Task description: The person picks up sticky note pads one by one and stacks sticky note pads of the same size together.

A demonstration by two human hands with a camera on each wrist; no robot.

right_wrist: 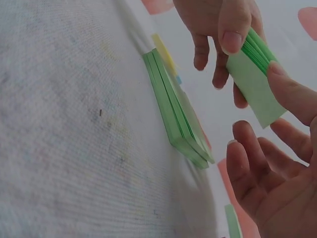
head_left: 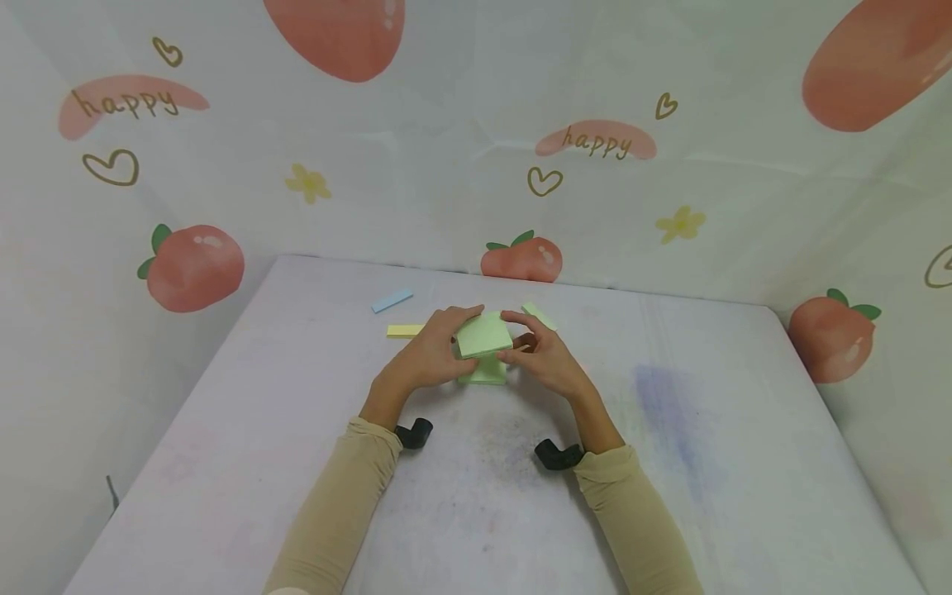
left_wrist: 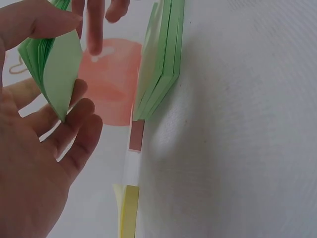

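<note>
A light green sticky-note pad (head_left: 484,335) is held up and tilted between the two hands. My left hand (head_left: 437,347) grips its left side, thumb on the near face and fingers behind, as the left wrist view shows. At the opposite side, my right hand (head_left: 549,360) pinches the pad by its corners between thumb and index finger; its other fingers (right_wrist: 252,153) are bent below. The held pad's sheets (left_wrist: 47,57) fan slightly along one edge. Just under it, a stack of green sticky-note pads (head_left: 487,372) lies on the table, partly covered in the head view.
Behind the hands lie a blue strip (head_left: 392,301), a yellow strip (head_left: 404,331) partly behind the left hand, and a pale green strip (head_left: 539,316). A white cloth covers the table (head_left: 476,512). A fruit-printed curtain (head_left: 446,165) rises at its back edge.
</note>
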